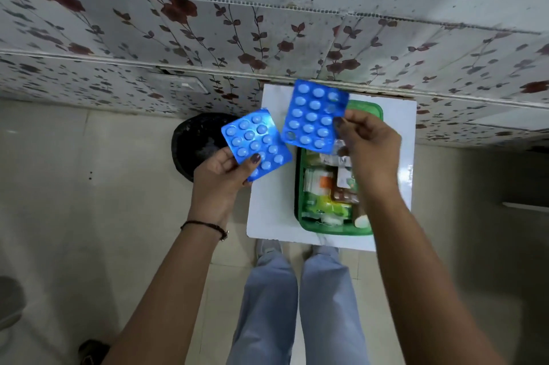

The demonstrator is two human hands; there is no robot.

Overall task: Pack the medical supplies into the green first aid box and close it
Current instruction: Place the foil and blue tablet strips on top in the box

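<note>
Gripping blue blister packs [257, 144], both hands [218, 179].

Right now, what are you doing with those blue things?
A person is packing a first aid box. The left hand holds one blue pill sheet, and the right hand holds another blue pill sheet above the green box. The box sits open on a small white table and already has packets inside. Neither sheet is in the box yet.
</note>
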